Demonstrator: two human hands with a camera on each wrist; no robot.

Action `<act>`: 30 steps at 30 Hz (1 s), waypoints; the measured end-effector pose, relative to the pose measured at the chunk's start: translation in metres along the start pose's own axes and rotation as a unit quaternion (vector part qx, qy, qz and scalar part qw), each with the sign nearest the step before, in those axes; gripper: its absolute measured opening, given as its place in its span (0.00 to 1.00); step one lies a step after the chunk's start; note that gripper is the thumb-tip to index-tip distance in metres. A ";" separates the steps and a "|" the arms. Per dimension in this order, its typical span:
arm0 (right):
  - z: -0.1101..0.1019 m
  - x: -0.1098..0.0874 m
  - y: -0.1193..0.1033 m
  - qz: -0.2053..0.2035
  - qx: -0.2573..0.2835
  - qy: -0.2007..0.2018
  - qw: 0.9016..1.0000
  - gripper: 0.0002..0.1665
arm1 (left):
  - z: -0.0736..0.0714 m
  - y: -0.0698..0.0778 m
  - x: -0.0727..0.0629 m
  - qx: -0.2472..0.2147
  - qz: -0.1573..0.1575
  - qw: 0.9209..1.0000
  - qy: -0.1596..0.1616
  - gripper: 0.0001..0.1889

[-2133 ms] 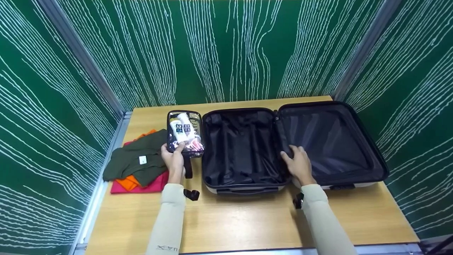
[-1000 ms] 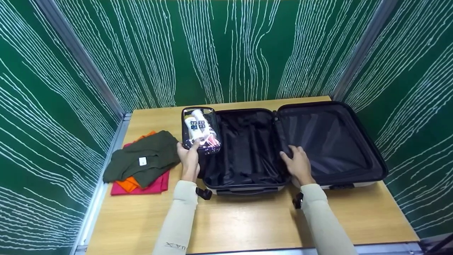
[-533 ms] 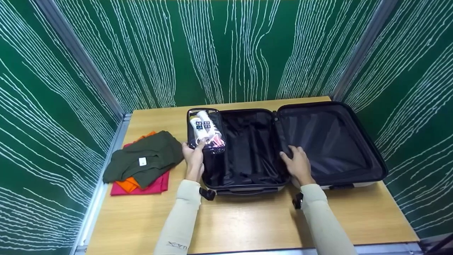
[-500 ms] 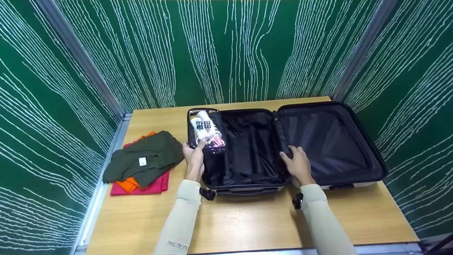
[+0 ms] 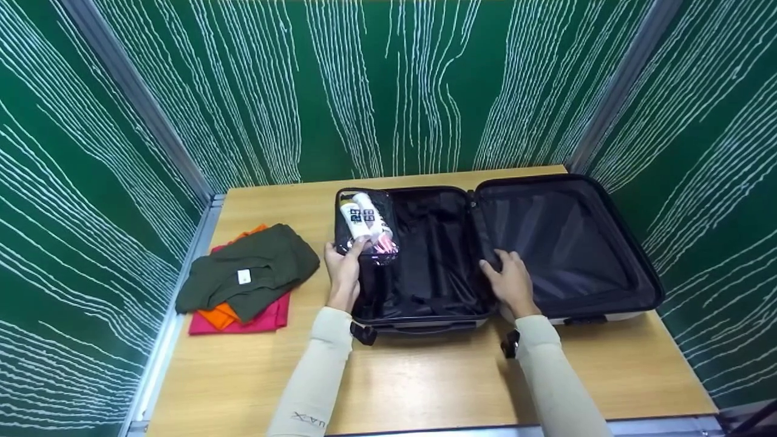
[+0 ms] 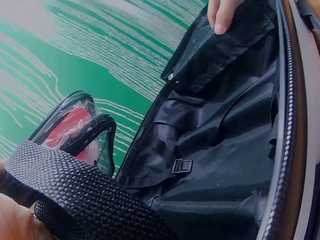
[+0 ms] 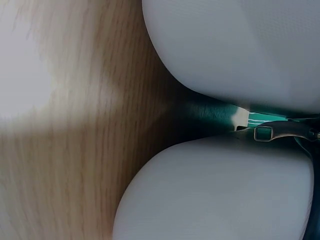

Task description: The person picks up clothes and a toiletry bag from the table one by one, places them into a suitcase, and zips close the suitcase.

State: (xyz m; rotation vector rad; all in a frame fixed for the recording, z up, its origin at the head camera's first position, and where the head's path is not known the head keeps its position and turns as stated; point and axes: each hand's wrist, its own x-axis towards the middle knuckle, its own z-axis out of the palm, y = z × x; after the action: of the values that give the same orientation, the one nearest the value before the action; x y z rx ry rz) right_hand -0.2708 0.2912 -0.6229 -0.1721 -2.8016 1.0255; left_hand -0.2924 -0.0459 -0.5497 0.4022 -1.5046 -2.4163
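Note:
My left hand [image 5: 345, 267] holds a clear toiletry bag [image 5: 377, 218] by its near left corner, thumb on top. White bottles and something pink show through the bag. It hangs over the left half of an open black-lined suitcase [image 5: 434, 273]. In the left wrist view, the bag's woven black strap [image 6: 75, 185] fills the lower left. My right hand [image 5: 513, 282] pinches a black flap [image 5: 484, 240] at the suitcase's hinge side. The right wrist view shows the pale outer shells [image 7: 220, 190] close up, without the right hand.
A folded dark green garment [image 5: 255, 267] lies on orange and pink cloth [image 5: 267, 318] left of the suitcase. The suitcase's right half [image 5: 564, 243] lies open on the wooden table [image 5: 425, 388]. Green walls [image 5: 419, 91] with white lines surround the table.
My left hand has carried the toiletry bag rightward, from beside the suitcase to over its left half. The right hand has stayed at the flap.

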 end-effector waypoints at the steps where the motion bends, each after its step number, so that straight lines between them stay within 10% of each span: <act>1: 0.000 0.000 0.000 0.001 0.000 0.000 1.000 0.38 | 0.001 0.000 -0.001 0.003 -0.001 1.000 0.001 0.17; 30: 0.002 0.000 0.001 -0.007 0.000 0.008 1.000 0.37 | 0.021 -0.022 -0.014 0.077 -0.025 0.997 -0.015 0.17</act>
State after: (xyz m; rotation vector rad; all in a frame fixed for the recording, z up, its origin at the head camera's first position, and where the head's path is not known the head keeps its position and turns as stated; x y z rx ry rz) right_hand -0.2711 0.2908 -0.6249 -0.1598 -2.7846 1.0180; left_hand -0.2891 -0.0144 -0.5592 0.4426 -1.7212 -2.3613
